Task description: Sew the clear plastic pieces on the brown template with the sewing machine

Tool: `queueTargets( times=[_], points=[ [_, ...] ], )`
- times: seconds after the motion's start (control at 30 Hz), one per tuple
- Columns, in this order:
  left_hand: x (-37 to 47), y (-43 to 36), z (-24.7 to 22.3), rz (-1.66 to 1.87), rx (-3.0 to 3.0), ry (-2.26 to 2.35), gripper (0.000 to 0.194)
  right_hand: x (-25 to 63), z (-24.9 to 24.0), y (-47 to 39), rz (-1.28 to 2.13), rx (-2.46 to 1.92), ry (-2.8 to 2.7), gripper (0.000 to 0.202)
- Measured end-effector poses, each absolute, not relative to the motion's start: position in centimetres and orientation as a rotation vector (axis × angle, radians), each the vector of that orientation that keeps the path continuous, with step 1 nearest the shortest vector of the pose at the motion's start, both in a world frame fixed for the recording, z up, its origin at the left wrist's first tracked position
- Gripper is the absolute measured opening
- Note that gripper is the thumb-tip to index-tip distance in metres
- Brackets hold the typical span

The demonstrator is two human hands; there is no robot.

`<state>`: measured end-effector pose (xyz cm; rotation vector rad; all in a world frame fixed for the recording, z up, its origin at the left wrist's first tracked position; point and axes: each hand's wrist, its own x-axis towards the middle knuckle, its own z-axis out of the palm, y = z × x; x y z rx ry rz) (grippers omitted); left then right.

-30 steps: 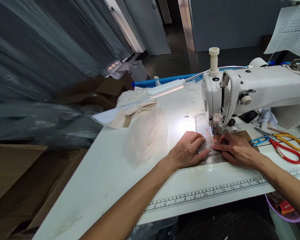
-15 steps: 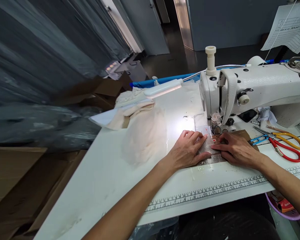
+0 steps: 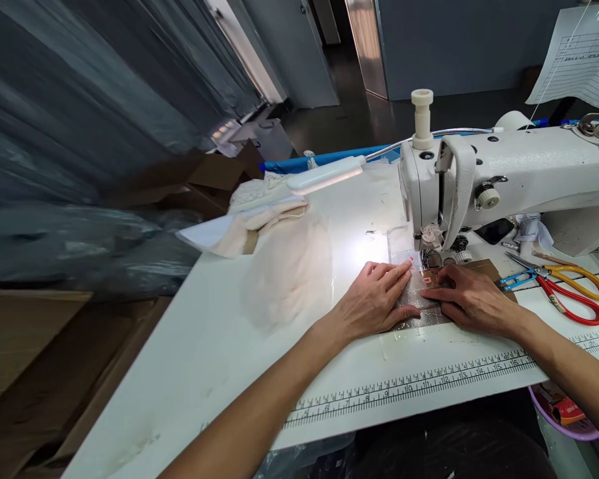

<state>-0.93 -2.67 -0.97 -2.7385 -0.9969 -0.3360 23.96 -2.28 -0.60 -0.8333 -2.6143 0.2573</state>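
My left hand (image 3: 374,299) lies on the sewing machine's bed with its fingers stretched flat, the fingertips just left of the presser foot (image 3: 432,258). Opposite it, my right hand (image 3: 472,301) rests on a brown board (image 3: 486,267) with bent fingers. Its index finger points left, and whatever its fingers pinch is too small to make out. A thin pale strip (image 3: 430,307) spans the gap between both thumbs. Under the hands is a shiny, see-through-covered plate (image 3: 412,322) with small red marks. The white sewing machine (image 3: 519,169) stands just behind.
Scissors (image 3: 574,286) with red and yellow handles and blue thread snips (image 3: 516,279) lie right of my right hand. Pale fabric (image 3: 292,273) is left on the table, below a lit lamp (image 3: 327,174). A printed ruler (image 3: 409,389) runs along the front edge. Cardboard boxes (image 3: 214,179) stand beyond.
My left fingers have straightened and drawn closer together, flatter on the work. The right hand has stayed nearly still. The view has shifted very slightly.
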Motion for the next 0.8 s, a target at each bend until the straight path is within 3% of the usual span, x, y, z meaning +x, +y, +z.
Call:
queueTargets(
  times=[0.5, 0.8],
  points=[
    [-1.4, -2.9, 0.0, -0.190, -2.872, -1.032, 0.079, 23.8, -0.1, -2.4, 0.256, -0.879, -2.627, 0.036],
    [0.2, -2.2, 0.4, -0.332, -2.699, -1.221, 0.049, 23.9, -0.3, -2.4, 0.239, -0.875, -2.632, 0.037]
  ],
)
